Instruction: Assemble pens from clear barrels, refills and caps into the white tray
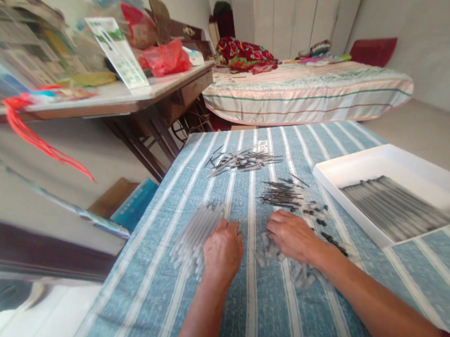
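Far left, at about nine o'clock from the hands, a cluttered wooden table (129,95) is standing with red plastic bags (167,57) and a white-and-green card (118,51) on it; a red cord (41,139) is hanging off its edge.

Striped blue cloth (263,304) is covering the work surface. On it, a heap of clear plastic tubes (197,233) is lying at ten o'clock from the left hand (222,252). That hand is resting knuckles up, fingers curled under and together, touching the near edge of the tube heap; cannot tell whether anything is pinched beneath.

At twelve o'clock, well apart from both hands, a loose pile of thin dark rods (242,161) is lying. A second dark bundle (284,192) is sitting nearer, at one o'clock from the right hand (292,235).

The right hand is lying palm down, fingers bent and close together, over a scatter of small clear pieces (300,273) with dark tips (333,240); its fingertips are hidden, so the grip is unclear.

At three o'clock a white tray (353,168) is holding rows of grey pens (393,207) laid side by side.

Behind, at one o'clock, a bed (305,93) with striped bedding is showing.
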Tool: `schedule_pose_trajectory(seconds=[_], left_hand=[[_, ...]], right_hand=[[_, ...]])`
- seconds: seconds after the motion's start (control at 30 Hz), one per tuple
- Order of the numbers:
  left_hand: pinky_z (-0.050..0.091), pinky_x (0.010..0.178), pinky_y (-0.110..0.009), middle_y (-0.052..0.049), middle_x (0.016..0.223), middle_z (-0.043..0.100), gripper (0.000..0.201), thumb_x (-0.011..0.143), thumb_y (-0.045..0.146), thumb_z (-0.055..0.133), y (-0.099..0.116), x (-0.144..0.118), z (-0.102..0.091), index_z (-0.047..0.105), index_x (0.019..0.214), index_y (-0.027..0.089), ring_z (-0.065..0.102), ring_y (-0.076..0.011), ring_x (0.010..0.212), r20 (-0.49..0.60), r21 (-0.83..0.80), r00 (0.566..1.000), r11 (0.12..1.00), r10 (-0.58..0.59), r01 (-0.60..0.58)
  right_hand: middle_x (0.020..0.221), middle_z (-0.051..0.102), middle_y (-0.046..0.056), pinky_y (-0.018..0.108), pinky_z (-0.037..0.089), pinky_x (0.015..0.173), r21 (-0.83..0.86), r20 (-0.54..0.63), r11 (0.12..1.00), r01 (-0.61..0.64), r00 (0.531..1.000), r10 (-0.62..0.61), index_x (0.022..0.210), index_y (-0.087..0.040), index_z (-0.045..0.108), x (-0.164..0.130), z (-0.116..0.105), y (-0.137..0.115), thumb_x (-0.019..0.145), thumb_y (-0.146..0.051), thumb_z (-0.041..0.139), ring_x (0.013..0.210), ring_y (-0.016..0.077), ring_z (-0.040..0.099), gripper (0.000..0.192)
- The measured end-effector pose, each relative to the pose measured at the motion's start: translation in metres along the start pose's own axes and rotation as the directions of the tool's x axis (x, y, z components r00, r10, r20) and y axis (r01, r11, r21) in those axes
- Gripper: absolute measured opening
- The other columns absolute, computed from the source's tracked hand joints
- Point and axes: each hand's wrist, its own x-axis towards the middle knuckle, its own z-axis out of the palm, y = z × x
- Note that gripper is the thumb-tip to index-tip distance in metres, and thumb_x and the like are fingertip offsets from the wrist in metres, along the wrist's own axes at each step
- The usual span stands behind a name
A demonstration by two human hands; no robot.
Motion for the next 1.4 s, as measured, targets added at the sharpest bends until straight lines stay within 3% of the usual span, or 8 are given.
schedule_pose_trajectory(seconds=[0.2,0.37,0.53,0.7,0.9,1.23,1.4], left_hand=[[0.043,0.068,-0.030,-0.012,0.090,0.063,0.023,0.084,0.019,0.040,0.005,-0.001,-0.002,0.063,0.081,0.015,0.063,-0.0231,0.084,0.045,0.043,0.999,0.999,-0.020,0.018],[0.043,0.071,-0.029,-0.011,0.090,0.063,0.021,0.083,0.018,0.041,0.007,-0.003,0.000,0.062,0.082,0.015,0.061,-0.0223,0.086,0.052,0.058,0.999,0.998,-0.003,0.000],[0.042,0.072,-0.029,-0.009,0.086,0.062,0.017,0.082,0.018,0.042,0.007,-0.004,0.001,0.058,0.078,0.016,0.060,-0.0212,0.085,-0.007,-0.014,1.000,1.000,0.021,-0.021],[0.040,0.069,-0.026,-0.006,0.080,0.059,0.013,0.082,0.016,0.043,0.008,-0.004,0.003,0.055,0.076,0.016,0.058,-0.0168,0.074,-0.084,-0.232,0.996,0.972,0.019,-0.038],[0.039,0.066,-0.026,-0.003,0.073,0.057,0.011,0.081,0.019,0.046,0.008,-0.002,0.009,0.054,0.073,0.017,0.055,-0.0154,0.068,-0.158,-0.440,0.987,0.895,0.003,-0.074],[0.039,0.061,-0.024,0.000,0.066,0.056,0.012,0.079,0.024,0.046,0.012,-0.003,0.009,0.053,0.070,0.019,0.055,-0.0148,0.064,-0.212,-0.535,0.976,0.841,-0.040,-0.082],[0.038,0.060,-0.024,0.002,0.063,0.057,0.011,0.080,0.025,0.044,0.014,-0.002,0.011,0.051,0.073,0.020,0.055,-0.0139,0.060,-0.173,-0.579,0.984,0.812,-0.038,-0.070]], right_hand=[[0.084,0.058,0.006,0.028,0.038,0.075,0.003,0.002,1.000,0.009,1.000,-0.009,0.076,-0.016,0.061,0.000,0.001,0.001,0.085,-0.020,0.051,0.087,0.0189,0.051,0.014],[0.081,0.060,0.005,0.027,0.037,0.075,0.020,-0.068,1.000,0.005,0.998,-0.004,0.072,-0.017,0.062,0.000,0.004,0.006,0.089,-0.028,0.048,0.084,0.0175,0.052,0.024],[0.080,0.059,0.007,0.031,0.035,0.072,-0.111,-0.243,0.958,-0.264,0.942,0.231,0.075,-0.017,0.063,0.000,0.007,0.023,0.089,-0.022,0.045,0.081,0.0200,0.051,0.024],[0.090,0.059,0.010,0.034,0.032,0.069,-0.192,-0.254,0.899,-0.393,0.905,0.342,0.078,-0.016,0.064,-0.001,0.009,0.033,0.084,-0.022,0.052,0.091,0.0255,0.048,0.015],[0.094,0.058,0.011,0.034,0.032,0.069,-0.186,-0.245,0.890,-0.415,0.897,0.367,0.079,-0.017,0.064,0.000,0.013,0.035,0.084,-0.023,0.052,0.095,0.0257,0.046,0.014],[0.095,0.058,0.012,0.035,0.031,0.072,-0.224,-0.219,0.894,-0.389,0.914,0.343,0.081,-0.014,0.064,0.000,0.011,0.034,0.083,-0.011,0.044,0.092,0.0250,0.047,0.020],[0.094,0.058,0.013,0.036,0.030,0.072,-0.227,-0.209,0.889,-0.397,0.912,0.354,0.079,-0.013,0.064,0.003,0.011,0.035,0.081,-0.009,0.044,0.092,0.0254,0.047,0.021]])
